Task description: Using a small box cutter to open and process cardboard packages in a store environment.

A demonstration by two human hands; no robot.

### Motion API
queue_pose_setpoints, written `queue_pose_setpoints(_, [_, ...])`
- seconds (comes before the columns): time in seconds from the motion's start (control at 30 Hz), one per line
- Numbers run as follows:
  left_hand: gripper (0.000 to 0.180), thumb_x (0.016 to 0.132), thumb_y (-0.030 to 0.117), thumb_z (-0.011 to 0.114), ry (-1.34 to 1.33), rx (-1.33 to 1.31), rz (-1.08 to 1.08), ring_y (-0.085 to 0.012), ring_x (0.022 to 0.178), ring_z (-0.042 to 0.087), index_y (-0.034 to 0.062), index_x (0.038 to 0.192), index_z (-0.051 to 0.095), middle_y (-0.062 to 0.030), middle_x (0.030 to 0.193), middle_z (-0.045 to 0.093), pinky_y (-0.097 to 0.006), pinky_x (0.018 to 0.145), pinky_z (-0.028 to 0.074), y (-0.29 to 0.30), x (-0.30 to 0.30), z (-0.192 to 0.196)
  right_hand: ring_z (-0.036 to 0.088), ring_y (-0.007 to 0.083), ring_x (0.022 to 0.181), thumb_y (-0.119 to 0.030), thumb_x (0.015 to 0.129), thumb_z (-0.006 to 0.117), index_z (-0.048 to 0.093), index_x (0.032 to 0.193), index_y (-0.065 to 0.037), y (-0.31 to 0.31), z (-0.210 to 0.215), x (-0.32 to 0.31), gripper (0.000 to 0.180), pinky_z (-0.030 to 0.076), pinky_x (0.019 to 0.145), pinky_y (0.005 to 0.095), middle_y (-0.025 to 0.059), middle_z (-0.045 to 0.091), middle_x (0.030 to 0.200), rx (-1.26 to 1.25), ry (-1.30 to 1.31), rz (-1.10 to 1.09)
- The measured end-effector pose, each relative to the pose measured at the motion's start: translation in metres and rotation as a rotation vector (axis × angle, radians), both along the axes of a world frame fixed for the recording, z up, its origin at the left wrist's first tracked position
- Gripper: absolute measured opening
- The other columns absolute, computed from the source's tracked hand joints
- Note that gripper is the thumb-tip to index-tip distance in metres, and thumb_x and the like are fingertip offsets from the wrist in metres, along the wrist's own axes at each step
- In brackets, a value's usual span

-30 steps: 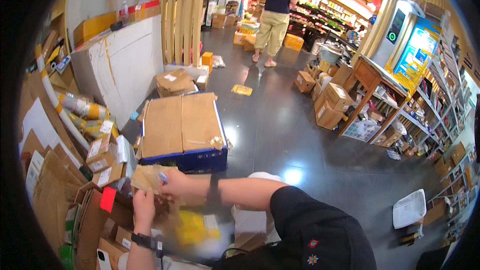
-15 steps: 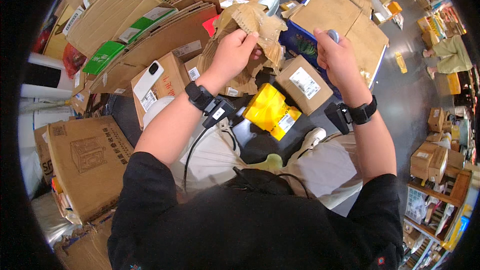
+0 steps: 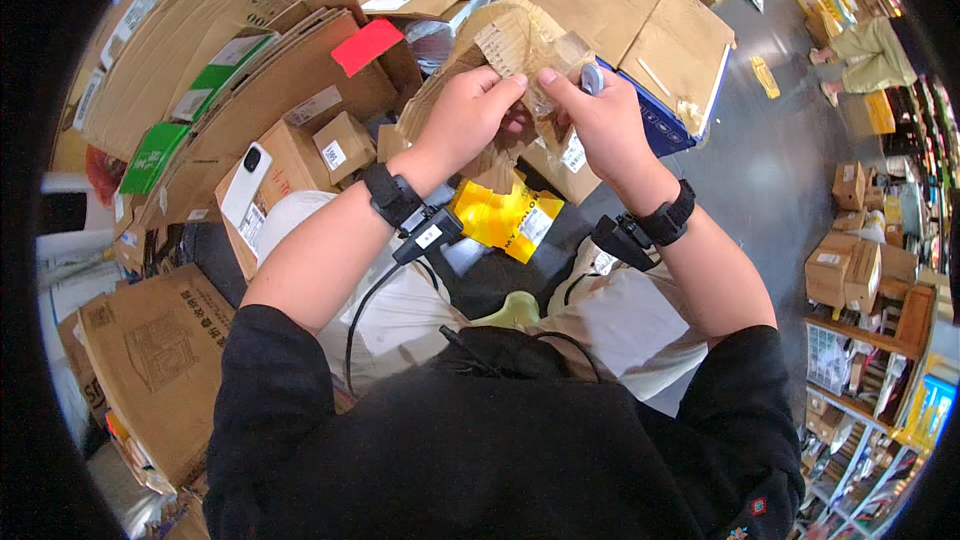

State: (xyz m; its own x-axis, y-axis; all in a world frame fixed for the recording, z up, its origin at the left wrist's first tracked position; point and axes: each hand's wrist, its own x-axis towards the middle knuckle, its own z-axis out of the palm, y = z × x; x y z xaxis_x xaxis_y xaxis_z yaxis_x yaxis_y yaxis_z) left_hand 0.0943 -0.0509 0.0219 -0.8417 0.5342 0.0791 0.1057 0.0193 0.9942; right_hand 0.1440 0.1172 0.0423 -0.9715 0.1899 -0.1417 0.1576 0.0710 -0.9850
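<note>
In front of me is a crumpled, torn piece of brown cardboard [image 3: 465, 58] with clear tape clinging to its upper side. My left hand [image 3: 478, 120] pinches its near edge between thumb and fingers. At the tape side, the thumb and fingers of my right hand [image 3: 605, 125] close on the same piece. A tool with a rounded grey-blue handle [image 3: 592, 78] also sits in my right fist; its other end is hidden. Below the cardboard lies a yellow plastic parcel [image 3: 508, 220], partly covered. Just beside it, a small brown box [image 3: 560, 172] with a white label shows behind my right hand.
A large flattened-top carton with blue sides [image 3: 640, 20] stands beyond my right hand. Folded cardboard sheets [image 3: 300, 80] lean at the left, near a box bearing a white phone [image 3: 245, 185]. A big carton [image 3: 160, 350] stands lower left. Shelves and another person's legs [image 3: 870, 50] are at the right.
My right hand has moved left from beside the blue-sided carton and taken hold of the torn cardboard near my left hand. The view has shifted slightly.
</note>
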Motion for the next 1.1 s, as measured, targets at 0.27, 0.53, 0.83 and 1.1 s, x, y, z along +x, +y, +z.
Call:
queue_pose_setpoints(0.27, [0.046,0.099,0.044,0.051,-0.401,0.016,-0.094,-0.0092,0.048,0.045,0.0071,0.072,0.052,0.0008,0.059,0.048,-0.025,0.046,0.038,0.037,0.003,0.002,0.047,0.0036,0.064,-0.015,0.087,0.069,0.063,0.081,-0.004,0.023,0.017,0.018,0.014,0.039,0.057,0.0222,-0.0058,0.056,0.072,0.128,0.044,-0.066])
queue_pose_setpoints(0.53, [0.037,0.099,0.039,0.054,-0.299,0.0,-0.091,-0.0058,0.051,0.042,0.0087,0.078,0.06,0.0032,0.064,0.05,-0.023,0.047,0.031,0.043,0.0,0.006,0.054,0.0064,0.06,-0.019,0.083,0.068,0.064,0.082,0.001,0.054,0.01,0.023,0.02,0.044,0.054,0.025,-0.0002,0.062,0.068,0.122,0.189,-0.257])
queue_pose_setpoints(0.83, [0.043,0.098,0.037,0.056,-0.049,-0.253,-0.063,-0.0103,0.055,0.054,-0.0001,0.077,0.062,-0.0041,0.063,0.059,-0.028,0.053,0.045,0.021,-0.018,0.002,0.063,0.0092,0.072,-0.024,0.086,0.071,0.067,0.093,0.005,0.092,0.012,0.019,0.029,0.058,0.063,0.0267,0.0043,0.064,0.081,0.12,0.04,-0.056])
queue_pose_setpoints(1.1, [0.05,0.097,0.04,0.056,-0.127,-0.202,0.164,-0.0148,0.052,0.057,0.0002,0.067,0.061,-0.0068,0.06,0.061,-0.032,0.053,0.046,0.02,-0.035,-0.009,0.058,0.0079,0.066,-0.037,0.083,0.075,0.065,0.097,0.0,0.083,0.02,0.008,0.042,0.053,0.054,0.0226,0.0033,0.061,0.081,-0.037,-0.015,-0.04])
